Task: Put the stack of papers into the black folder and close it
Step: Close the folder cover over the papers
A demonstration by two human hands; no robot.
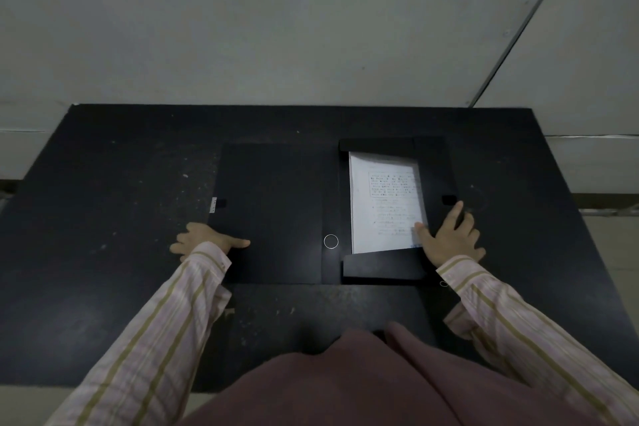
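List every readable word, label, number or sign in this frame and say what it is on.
No text can be quoted.
Top sheet of the stack of papers in the open black folder: printed lines, too small and blurred to read.
Small white tag at the folder's left edge: marks too small to read.

Papers (385, 204) inside open black folder (273, 214)

Blk folder (273, 211) (white papers (383, 204))
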